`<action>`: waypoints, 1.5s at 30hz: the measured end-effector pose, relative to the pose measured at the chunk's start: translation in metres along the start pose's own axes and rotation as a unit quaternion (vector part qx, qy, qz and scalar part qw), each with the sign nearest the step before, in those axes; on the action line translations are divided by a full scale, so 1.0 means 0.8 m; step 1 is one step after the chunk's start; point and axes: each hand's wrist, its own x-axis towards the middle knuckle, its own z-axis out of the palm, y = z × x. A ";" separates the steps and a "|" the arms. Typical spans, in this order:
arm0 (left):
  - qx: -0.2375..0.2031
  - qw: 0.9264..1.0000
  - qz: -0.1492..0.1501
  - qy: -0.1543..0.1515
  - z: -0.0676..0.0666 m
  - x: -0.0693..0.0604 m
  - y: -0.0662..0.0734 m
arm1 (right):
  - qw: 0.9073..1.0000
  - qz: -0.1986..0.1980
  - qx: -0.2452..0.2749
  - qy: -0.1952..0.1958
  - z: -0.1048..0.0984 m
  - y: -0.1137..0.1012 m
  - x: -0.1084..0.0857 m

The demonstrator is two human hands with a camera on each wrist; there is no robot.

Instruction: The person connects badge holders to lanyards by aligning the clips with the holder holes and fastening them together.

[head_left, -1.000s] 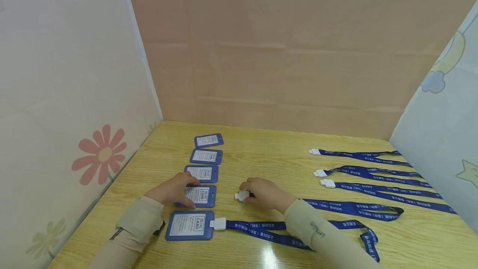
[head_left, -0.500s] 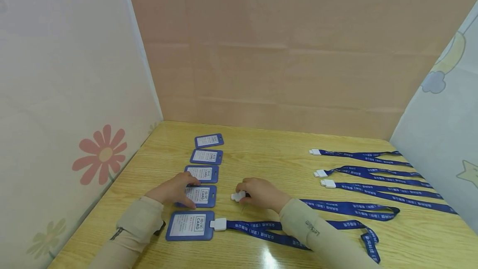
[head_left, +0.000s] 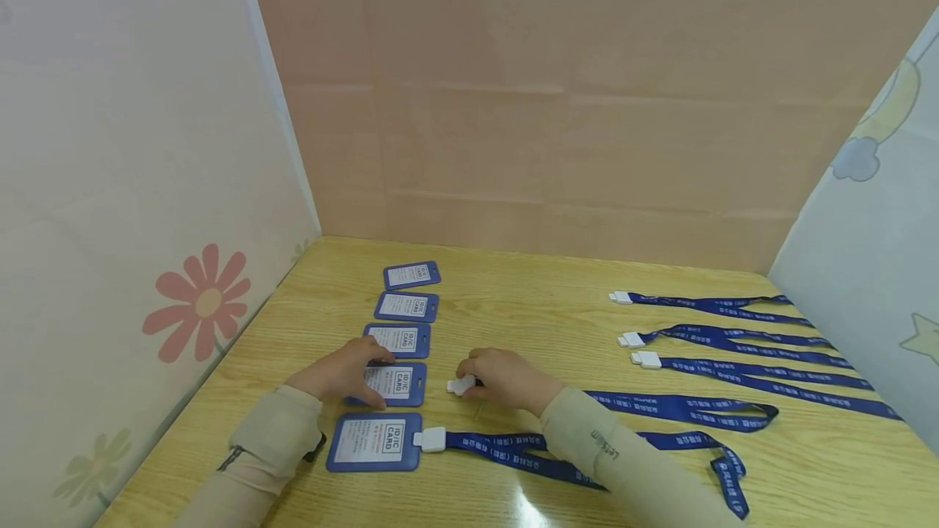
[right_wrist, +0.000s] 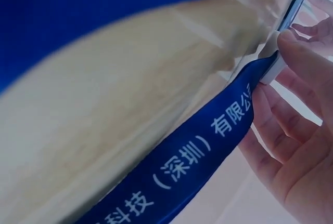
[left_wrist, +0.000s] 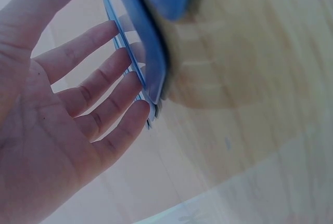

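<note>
a wood-grained tabletop in light yellow-brown point(head_left: 528, 308) catches a bright glare point(head_left: 528, 512) near its front edge. behind it stands a creased, pinkish-tan backdrop point(head_left: 557, 104). the pale left wall point(head_left: 132, 104) bears a red flower point(head_left: 207, 302); the pale right wall point(head_left: 888, 251) shows a yellow moon point(head_left: 902, 96), a bluish cloud point(head_left: 855, 160) and a star point(head_left: 923, 339).

Your workplace is a sheet-walled booth point(head_left: 645, 39); whether home or office cannot be told. Ahead of you, a wood-grain table point(head_left: 528, 312) meets a creased tan sheet point(head_left: 513, 153); a pale sheet point(head_left: 154, 145) with flowers point(head_left: 208, 303) stands at your left, another pale sheet point(head_left: 844, 267) with a moon point(head_left: 897, 100), cloud point(head_left: 855, 160) and star point(head_left: 923, 339) at your right.
</note>
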 end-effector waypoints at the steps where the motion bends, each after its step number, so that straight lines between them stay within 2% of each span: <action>1: 0.001 1.000 0.000 0.000 0.000 0.000 0.000 | 1.000 0.000 -0.003 -0.002 0.000 -0.001 0.001; 15: 0.008 1.000 -0.004 0.002 -0.001 -0.002 0.002 | 1.000 0.010 -0.011 -0.014 0.007 -0.009 0.011; 26: 0.012 1.000 -0.004 0.003 -0.001 -0.003 0.004 | 0.999 0.011 -0.044 -0.006 0.014 -0.016 0.024; 37: 0.008 1.000 0.000 0.002 -0.003 -0.003 0.006 | 0.998 -0.004 -0.061 0.002 0.015 -0.019 0.026; 45: 0.012 1.000 0.000 0.003 -0.001 -0.003 0.004 | 0.999 -0.005 -0.053 -0.002 0.012 -0.023 0.023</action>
